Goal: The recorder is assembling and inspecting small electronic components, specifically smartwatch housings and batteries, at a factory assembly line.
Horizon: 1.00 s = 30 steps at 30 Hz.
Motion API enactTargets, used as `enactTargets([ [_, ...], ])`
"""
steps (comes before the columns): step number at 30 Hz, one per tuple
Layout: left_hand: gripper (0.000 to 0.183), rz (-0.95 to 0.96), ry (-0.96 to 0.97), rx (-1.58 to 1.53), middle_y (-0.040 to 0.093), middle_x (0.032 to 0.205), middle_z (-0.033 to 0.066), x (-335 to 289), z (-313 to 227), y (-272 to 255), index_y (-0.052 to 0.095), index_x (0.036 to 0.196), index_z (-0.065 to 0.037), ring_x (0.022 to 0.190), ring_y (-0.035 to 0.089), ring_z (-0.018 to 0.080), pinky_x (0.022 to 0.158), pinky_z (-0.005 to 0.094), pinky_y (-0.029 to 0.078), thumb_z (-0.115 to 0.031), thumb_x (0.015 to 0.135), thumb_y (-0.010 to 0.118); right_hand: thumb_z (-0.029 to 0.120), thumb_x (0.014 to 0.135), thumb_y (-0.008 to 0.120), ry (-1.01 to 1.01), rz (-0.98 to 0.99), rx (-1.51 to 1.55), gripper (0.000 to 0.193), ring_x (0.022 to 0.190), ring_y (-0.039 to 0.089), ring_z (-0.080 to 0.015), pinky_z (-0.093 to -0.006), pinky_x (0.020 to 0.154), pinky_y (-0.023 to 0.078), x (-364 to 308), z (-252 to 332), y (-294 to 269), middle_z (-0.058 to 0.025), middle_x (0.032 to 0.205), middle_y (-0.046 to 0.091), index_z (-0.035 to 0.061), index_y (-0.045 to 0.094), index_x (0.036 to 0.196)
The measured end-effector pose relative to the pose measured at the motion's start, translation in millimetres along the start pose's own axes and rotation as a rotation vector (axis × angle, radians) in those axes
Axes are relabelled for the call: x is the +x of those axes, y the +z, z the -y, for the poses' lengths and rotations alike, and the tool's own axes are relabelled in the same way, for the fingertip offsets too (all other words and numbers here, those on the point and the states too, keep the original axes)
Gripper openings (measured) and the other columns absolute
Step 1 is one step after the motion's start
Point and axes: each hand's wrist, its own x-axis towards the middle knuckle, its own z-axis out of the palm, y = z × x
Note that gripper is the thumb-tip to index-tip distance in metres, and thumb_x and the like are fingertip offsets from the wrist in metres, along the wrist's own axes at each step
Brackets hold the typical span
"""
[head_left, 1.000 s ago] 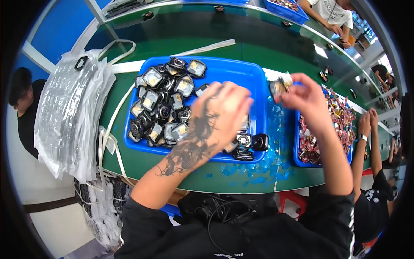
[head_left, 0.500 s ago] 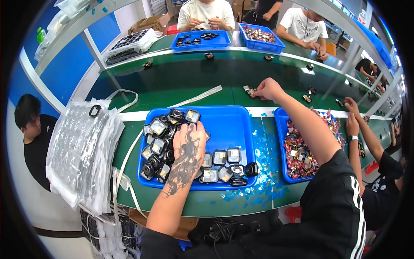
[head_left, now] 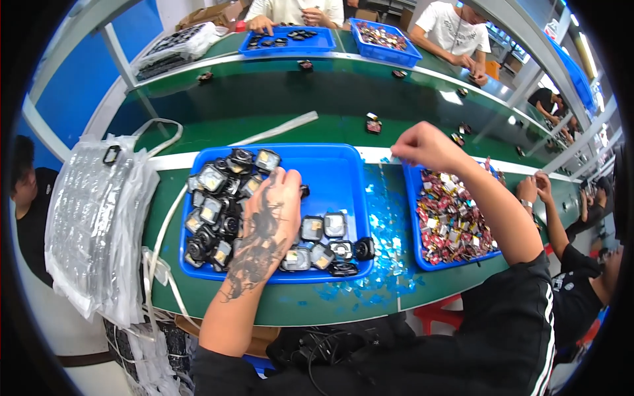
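My left hand (head_left: 272,208), tattooed on its back and forearm, reaches into a blue tray (head_left: 360,198) of black square watch-like cases (head_left: 212,211). Its fingers curl down among the cases; the fingertips are hidden, so what they grip cannot be made out. My right hand (head_left: 426,146) hovers near the white rail between the belt and the table, finger and thumb pinched together. Whatever they hold is too small to name. Beyond it, a small dark part with a pale tab (head_left: 373,123) lies on the green belt (head_left: 264,99).
A second blue tray (head_left: 417,247) holds many small red parts. Blue film scraps (head_left: 380,264) litter the table between the trays. Plastic-wrapped clear trays (head_left: 96,218) are stacked at left beside a white strap (head_left: 168,224). Co-workers sit across the belt and at right.
My right hand has let go of the small part on the belt and drawn back toward the rail. My left hand stays in the tray. The whole view has shifted.
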Motion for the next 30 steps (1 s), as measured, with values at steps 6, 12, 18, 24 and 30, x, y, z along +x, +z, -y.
enactTargets([
  [6, 0.008, 0.17, -0.119, -0.628, 0.066, 0.098, 0.0182, 3, -21, -5, 0.051, 0.1, -0.001, 0.084, 0.068, 0.0286, 0.069, 0.0366, 0.054, -0.004, 0.094, 0.056, 0.016, 0.079, 0.073, 0.001, -0.102, -0.309, 0.016, 0.065, 0.064, -0.0269, -0.0371, 0.063, 0.051, -29, 3, -8, -0.0126, 0.071, 0.066, 0.0002, 0.07, 0.082],
  [12, 0.016, 0.342, -0.286, -1.427, 0.067, 0.102, 0.0129, 2, -30, -4, 0.054, 0.112, 0.002, 0.091, 0.069, 0.0208, 0.08, 0.0321, 0.06, -0.004, 0.097, 0.053, 0.012, 0.076, 0.074, -0.01, 0.102, -0.496, 0.011, 0.073, 0.065, -0.027, -0.0379, 0.069, 0.052, -51, -42, -28, -0.0131, 0.077, 0.065, 0.0027, 0.07, 0.08],
  [18, 0.023, 0.339, -0.343, -1.53, 0.066, 0.105, 0.0147, -3, -31, -5, 0.052, 0.119, 0.0, 0.092, 0.069, 0.0224, 0.079, 0.0312, 0.06, -0.006, 0.097, 0.054, 0.012, 0.079, 0.074, -0.15, -0.218, -0.305, 0.017, 0.072, 0.06, -0.0203, -0.0317, 0.068, 0.049, -79, -22, -30, -0.0058, 0.076, 0.061, 0.0019, 0.061, 0.08],
  [24, 0.046, 0.357, -0.29, -1.475, 0.06, 0.109, 0.009, -7, -44, -6, 0.05, 0.137, -0.01, 0.089, 0.062, 0.0149, 0.073, 0.0249, 0.055, -0.002, 0.092, 0.058, 0.017, 0.091, 0.068, 0.091, -0.248, 0.817, 0.015, 0.067, 0.048, -0.0026, -0.0193, 0.06, 0.039, -119, 7, -14, 0.0039, 0.08, 0.058, 0.0071, 0.057, 0.089],
  [30, 0.037, -0.03, 0.308, -0.631, 0.053, 0.103, 0.0088, -21, -63, -4, 0.073, 0.112, -0.01, 0.083, 0.059, 0.0159, 0.07, 0.0267, 0.051, -0.001, 0.076, 0.077, 0.022, 0.097, 0.062, 0.154, -0.071, 1.476, 0.014, 0.071, 0.054, -0.0051, -0.0221, 0.065, 0.044, -129, 44, 57, 0.0023, 0.086, 0.062, 0.0085, 0.06, 0.1],
])
